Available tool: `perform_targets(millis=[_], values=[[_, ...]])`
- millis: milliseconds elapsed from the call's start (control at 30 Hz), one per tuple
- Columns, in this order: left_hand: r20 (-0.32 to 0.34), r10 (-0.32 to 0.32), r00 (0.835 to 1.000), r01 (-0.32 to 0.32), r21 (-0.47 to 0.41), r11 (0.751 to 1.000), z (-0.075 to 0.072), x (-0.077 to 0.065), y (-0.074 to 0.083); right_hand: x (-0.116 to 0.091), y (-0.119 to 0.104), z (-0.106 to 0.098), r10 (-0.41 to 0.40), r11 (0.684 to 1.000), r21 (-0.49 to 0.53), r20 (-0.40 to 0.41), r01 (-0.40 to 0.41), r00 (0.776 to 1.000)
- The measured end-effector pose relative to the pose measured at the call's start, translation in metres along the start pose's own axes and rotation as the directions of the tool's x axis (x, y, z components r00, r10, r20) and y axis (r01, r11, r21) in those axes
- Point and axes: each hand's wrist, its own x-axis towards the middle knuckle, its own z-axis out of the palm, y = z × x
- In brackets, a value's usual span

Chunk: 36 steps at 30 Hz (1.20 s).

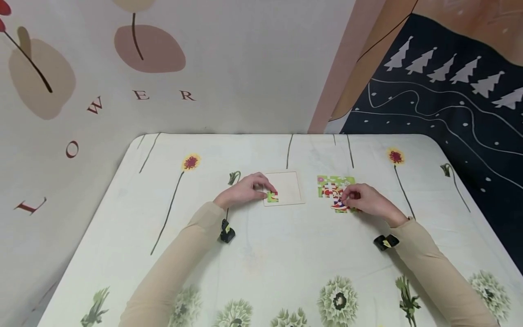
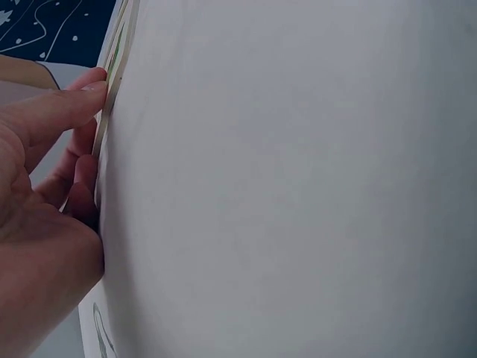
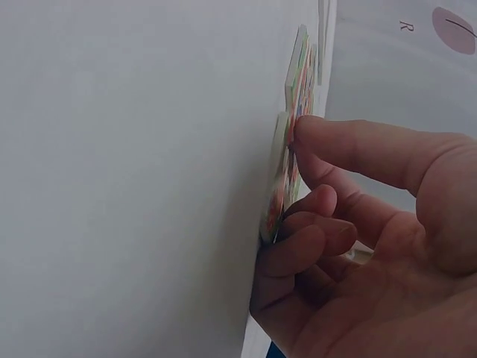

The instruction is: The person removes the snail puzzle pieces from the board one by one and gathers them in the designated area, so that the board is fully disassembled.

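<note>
Near the middle of the table my left hand (image 1: 247, 188) reaches over the left side of a pale puzzle board (image 1: 288, 188). Its thumb and index finger pinch a small green and red puzzle piece (image 1: 272, 198) lying in the board's lower left corner. In the left wrist view the board (image 2: 112, 93) shows edge-on beside the thumb. To the right, my right hand (image 1: 365, 198) is over a group of colourful puzzle pieces (image 1: 327, 187). Its thumb and index finger pinch a piece with red and blue on it (image 1: 338, 204). The remaining right fingers curl beside the pieces (image 3: 277, 179).
A white cloth with printed flowers covers the table (image 1: 261, 263). Behind it rises a pale wall (image 1: 253, 91) with letters and leaf shapes. A dark panel with white trees (image 1: 441, 91) stands at the right. Both wrists carry small black cameras (image 1: 226, 231).
</note>
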Motion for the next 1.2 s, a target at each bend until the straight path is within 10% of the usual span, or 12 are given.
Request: perform_targets(millis=[1200], values=[[-0.149,-0.026,0.988,0.038,0.080,0.996,-0.016,0.005,-0.007,0.056,-0.059,0.043,-0.086,0.987,0.131,-0.026,0.089,0.996]])
